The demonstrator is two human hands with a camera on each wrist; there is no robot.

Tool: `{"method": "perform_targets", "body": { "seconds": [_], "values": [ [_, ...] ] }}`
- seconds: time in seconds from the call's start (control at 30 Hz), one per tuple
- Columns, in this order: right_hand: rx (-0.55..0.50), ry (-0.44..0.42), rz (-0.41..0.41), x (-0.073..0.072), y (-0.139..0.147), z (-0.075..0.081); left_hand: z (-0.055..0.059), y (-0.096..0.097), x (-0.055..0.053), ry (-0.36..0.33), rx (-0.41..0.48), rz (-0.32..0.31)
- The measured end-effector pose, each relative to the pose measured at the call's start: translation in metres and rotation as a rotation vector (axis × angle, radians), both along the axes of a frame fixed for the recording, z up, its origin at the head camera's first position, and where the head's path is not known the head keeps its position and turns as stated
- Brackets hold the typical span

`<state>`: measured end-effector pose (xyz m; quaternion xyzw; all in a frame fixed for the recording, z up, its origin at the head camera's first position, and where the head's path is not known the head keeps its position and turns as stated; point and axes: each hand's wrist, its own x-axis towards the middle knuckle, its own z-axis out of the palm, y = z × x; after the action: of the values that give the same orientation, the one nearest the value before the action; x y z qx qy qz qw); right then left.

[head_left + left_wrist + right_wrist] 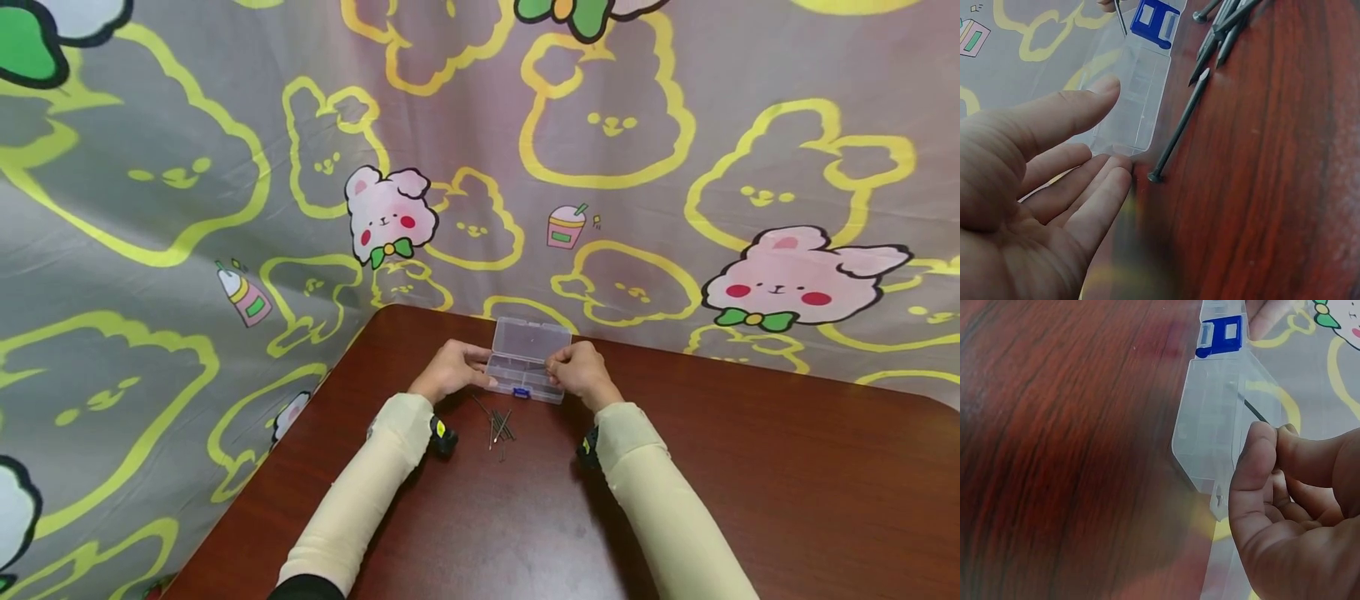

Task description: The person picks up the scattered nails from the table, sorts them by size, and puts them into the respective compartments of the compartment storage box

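Observation:
A clear plastic box (506, 385) with a blue latch (521, 392) has its lid (531, 342) raised at the back. My right hand (581, 371) pinches a thin dark nail (1254, 410) between thumb and forefinger, over the right part of the box. At the box's left end, my left hand (452, 369) touches the plastic with fairly straight fingers, the thumb reaching over it. Several nails (501, 425) lie in a loose pile on the table in front of the box. One nail (1179, 128) near the left hand shows a flat head and a pointed tip.
The dark red wooden table (712, 467) runs back to a grey curtain (465, 125) printed with cartoon animals, close behind the box. Another curtain section borders the table's left edge. Each wrist wears a small black camera (442, 436).

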<state>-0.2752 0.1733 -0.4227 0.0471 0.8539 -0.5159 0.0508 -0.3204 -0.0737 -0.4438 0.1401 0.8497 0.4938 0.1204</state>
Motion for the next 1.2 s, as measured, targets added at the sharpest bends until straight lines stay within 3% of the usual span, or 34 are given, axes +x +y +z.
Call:
{"method": "perform_targets", "body": {
  "seconds": [0.37,1.2],
  "values": [
    [0.021,0.006,0.008,0.0015,-0.0009,0.0017,-0.0001,0.0002,0.0005,-0.006,0.054,-0.010],
    [-0.045,0.009,-0.007,0.0044,0.0040,0.0004,-0.0002,0.0002,0.0000,-0.001,0.022,-0.025]
  ]
}}
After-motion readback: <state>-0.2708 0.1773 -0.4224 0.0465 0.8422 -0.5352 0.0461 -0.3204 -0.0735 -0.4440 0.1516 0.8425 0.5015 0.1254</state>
